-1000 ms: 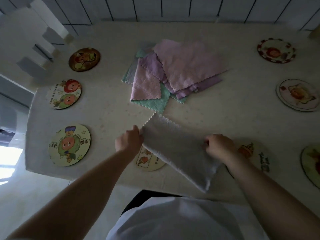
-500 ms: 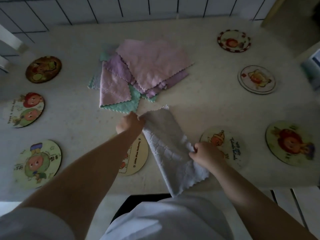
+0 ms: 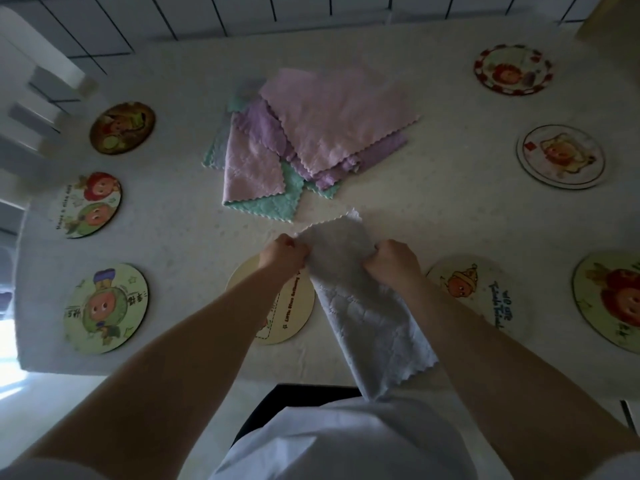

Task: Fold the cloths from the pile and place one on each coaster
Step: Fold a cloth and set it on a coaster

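Gathering inward since the frame half a second back, the two hands are now sitting much closer together on the grey cloth (image 3: 363,303): the right hand (image 3: 393,261), which was holding the cloth's lower right edge near the tabletop's front, is now up at the far end, just across from the left hand (image 3: 284,256). The cloth, earlier spread broad between them, is now lying as a narrower strip running from the hands toward the person's body, its near end hanging over the front edge of the tabletop (image 3: 180,237). The pile of cloths (image 3: 311,140) is sitting unchanged at the middle of the tabletop.

Both grips are clenching the cloth. The left hand's fingers are curling round the strip's far left corner, and the right hand is bunching the fabric at the far right edge in a closed fist. A small scalloped corner is sticking out beyond the hands toward the pile, apart from it.

The strip is lying between two coasters: a cream coaster (image 3: 294,306), partly under the left forearm and touching the cloth's left edge, and a coaster with an orange figure (image 3: 474,289) just beside the right wrist. Six more coasters are ringing the tabletop, three along each side, all bare.
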